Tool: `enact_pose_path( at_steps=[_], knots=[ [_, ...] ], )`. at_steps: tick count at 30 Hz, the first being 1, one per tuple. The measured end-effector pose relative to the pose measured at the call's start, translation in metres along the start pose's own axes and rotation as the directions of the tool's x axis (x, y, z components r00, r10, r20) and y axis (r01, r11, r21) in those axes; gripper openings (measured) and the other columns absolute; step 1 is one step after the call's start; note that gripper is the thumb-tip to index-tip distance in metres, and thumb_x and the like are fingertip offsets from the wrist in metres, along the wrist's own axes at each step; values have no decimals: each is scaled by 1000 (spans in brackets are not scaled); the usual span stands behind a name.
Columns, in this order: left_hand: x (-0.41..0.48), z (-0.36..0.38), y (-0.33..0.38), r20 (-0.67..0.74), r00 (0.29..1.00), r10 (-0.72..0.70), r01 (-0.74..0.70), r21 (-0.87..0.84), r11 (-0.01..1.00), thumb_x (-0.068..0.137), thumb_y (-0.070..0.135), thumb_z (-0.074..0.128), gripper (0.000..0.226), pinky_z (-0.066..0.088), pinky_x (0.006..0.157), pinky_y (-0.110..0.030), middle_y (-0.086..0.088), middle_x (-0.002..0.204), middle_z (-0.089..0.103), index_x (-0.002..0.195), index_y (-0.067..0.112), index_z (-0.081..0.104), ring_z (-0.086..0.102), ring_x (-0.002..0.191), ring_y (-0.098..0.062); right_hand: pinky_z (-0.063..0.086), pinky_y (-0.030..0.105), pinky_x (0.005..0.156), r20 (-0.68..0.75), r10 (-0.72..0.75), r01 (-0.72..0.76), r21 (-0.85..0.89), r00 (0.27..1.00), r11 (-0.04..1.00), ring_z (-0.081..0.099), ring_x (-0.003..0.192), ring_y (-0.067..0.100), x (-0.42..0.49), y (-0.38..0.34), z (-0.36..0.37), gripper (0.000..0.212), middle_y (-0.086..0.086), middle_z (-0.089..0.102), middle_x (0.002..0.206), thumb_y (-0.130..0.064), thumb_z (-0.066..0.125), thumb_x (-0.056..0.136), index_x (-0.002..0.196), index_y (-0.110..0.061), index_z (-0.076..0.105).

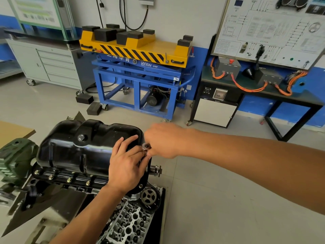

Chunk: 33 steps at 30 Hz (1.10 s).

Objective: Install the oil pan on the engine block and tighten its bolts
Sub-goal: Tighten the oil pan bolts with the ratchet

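Observation:
A glossy black oil pan (pixel 79 147) sits upside down on the engine block (pixel 82 185), with several brass-coloured bolts (pixel 69 180) along its near flange. My left hand (pixel 125 166) rests on the pan's right end, fingers spread over it and around the shaft of a tool. My right hand (pixel 161 140) grips a ratchet wrench, whose round metal head (pixel 146 146) shows between the two hands at the pan's right edge. The socket and the bolt under it are hidden by my fingers.
A cylinder head (pixel 130 224) and a timing sprocket (pixel 149 197) lie below the block. A green engine stand gearbox (pixel 15 159) is at left. Behind stand a blue and yellow lift cart (pixel 140 67), a grey drawer cabinet (pixel 52 66) and a training bench (pixel 263 81).

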State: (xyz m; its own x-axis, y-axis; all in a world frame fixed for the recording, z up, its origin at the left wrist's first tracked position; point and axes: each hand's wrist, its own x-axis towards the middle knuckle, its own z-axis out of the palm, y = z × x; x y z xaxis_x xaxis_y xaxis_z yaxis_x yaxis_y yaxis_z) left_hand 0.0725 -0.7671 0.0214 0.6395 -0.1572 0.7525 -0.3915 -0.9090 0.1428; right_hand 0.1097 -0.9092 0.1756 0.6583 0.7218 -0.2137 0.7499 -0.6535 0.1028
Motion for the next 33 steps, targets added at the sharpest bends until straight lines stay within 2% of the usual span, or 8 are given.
enact_pose_path(
  at_steps=[3, 6, 9, 15, 19, 24, 29, 33],
  knots=[
    [-1, 0, -1, -3, 1000, 8, -8, -3, 1000, 96, 38, 56, 32, 18, 120, -37, 13, 94, 73, 79, 19, 76, 52, 129, -24, 31, 28, 49, -17, -186, 176, -257, 982, 950, 52, 68, 20, 2, 6, -8, 13, -3, 49, 70, -13, 55, 94, 84, -20, 57],
    [-1, 1, -2, -8, 1000, 15, -15, -10, 1000, 96, 38, 56, 34, 23, 119, -41, 12, 98, 73, 73, 19, 72, 51, 129, -25, 38, 31, 51, 8, -331, 312, -351, 944, 883, 52, 72, 20, 5, 7, -12, 20, 0, 58, 83, -6, 48, 94, 94, -20, 62],
    [-1, 0, -2, -12, 1000, 20, -20, -1, 1000, 96, 39, 55, 36, 26, 117, -45, 11, 103, 74, 71, 19, 71, 50, 128, -25, 30, 27, 47, 6, -369, 339, -404, 929, 849, 54, 68, 18, 7, 5, -12, 22, -1, 60, 83, -6, 48, 94, 93, -20, 64],
    [-3, 5, -3, -12, 1000, 19, -19, 36, 999, 96, 40, 55, 33, 22, 120, -41, 12, 93, 72, 75, 20, 72, 51, 130, -24, 30, 27, 46, 4, -242, 229, -346, 970, 910, 41, 54, 12, 2, 6, -10, 20, -4, 45, 64, -18, 55, 95, 75, -20, 52],
    [-3, 6, -3, -19, 1000, 19, -18, 45, 999, 101, 45, 48, 43, 21, 120, -40, 11, 92, 72, 77, 20, 73, 52, 130, -26, 30, 28, 45, 56, -102, 109, -125, 993, 986, 47, 52, 13, -4, 2, -3, 35, -2, 53, 63, -35, 59, 95, 68, -17, 50],
    [-3, 5, -1, 1, 1000, 21, -21, 64, 998, 97, 39, 52, 35, 21, 119, -41, 9, 92, 73, 83, 18, 76, 52, 129, -27, 33, 26, 44, 69, 110, -121, 195, 992, 973, 55, 52, 21, -6, -10, 10, 39, 9, 63, 61, -31, 57, 95, 61, -13, 50],
    [-1, 1, 1, 23, 1000, 7, -8, 68, 998, 96, 36, 52, 34, 22, 118, -42, 7, 94, 74, 85, 16, 77, 52, 129, -27, 36, 26, 44, 70, 149, -161, 202, 986, 966, 54, 52, 20, -3, -14, 11, 34, 9, 63, 63, -26, 59, 95, 65, -12, 52],
    [-1, 1, 2, 2, 1000, 0, 0, 57, 998, 104, 41, 42, 47, 26, 117, -45, 7, 91, 73, 81, 17, 75, 54, 128, -29, 35, 27, 46, 49, 72, -77, 121, 996, 990, 52, 56, 16, -4, -8, 6, 32, 2, 55, 63, -24, 61, 96, 68, -17, 47]
  ],
)
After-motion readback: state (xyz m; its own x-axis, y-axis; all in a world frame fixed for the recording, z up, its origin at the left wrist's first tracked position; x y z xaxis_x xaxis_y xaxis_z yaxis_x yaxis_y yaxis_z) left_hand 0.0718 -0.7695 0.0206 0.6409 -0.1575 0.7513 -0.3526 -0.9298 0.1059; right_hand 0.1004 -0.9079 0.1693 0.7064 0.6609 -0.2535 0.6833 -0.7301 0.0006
